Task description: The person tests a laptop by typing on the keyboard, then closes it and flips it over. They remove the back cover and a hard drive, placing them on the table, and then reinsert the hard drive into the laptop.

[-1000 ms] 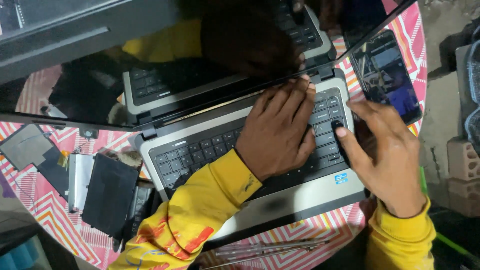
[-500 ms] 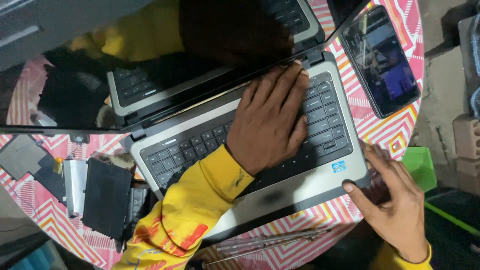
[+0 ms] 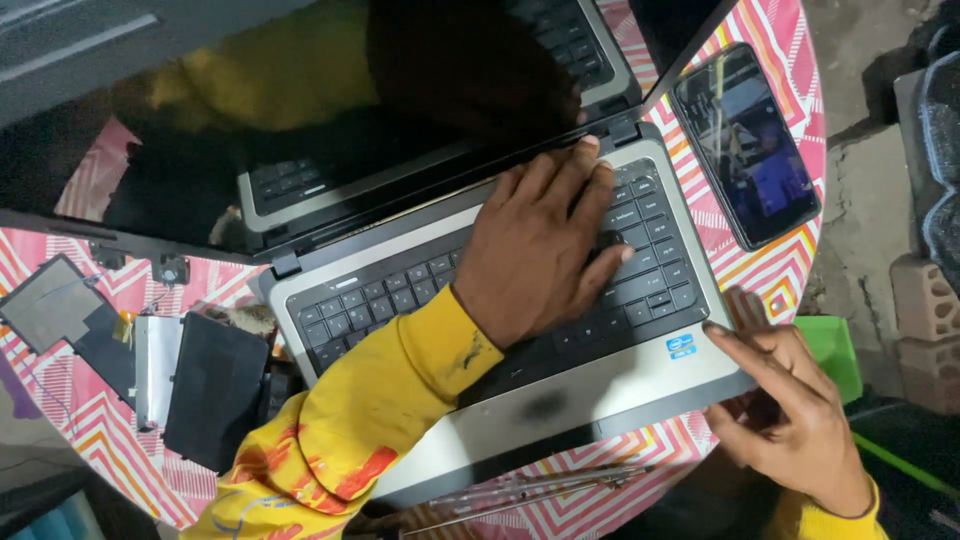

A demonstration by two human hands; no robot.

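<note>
At far left, loose dark parts (image 3: 215,385) and a small flat panel (image 3: 45,300) are seen on the pink zigzag cloth (image 3: 80,450), just beside the laptop (image 3: 560,400). The laptop is set mid-table, lid open, dark screen (image 3: 300,130) tilted back w/ reflections. Its long axis runs lower left to upper right – hinge edge toward the top, palm rest toward the wearer.

The left hand (image 3: 540,255) is laid flat on the keyboard (image 3: 400,295), fingers spread, pressing keys at the right half – nothing pinched. The right hand (image 3: 790,420) is placed at the laptop's front right corner, fingers loosely curled, thumb tip touching the edge; whether the corner is actually gripped can't be told.

Judged: base is best kept steady w/ even downward pressure from the flat palm, corner supported so the chassis isn't rocked.

At right, a phone (image 3: 748,145) w/ lit screen lies apart from the laptop, near the table edge.
</note>
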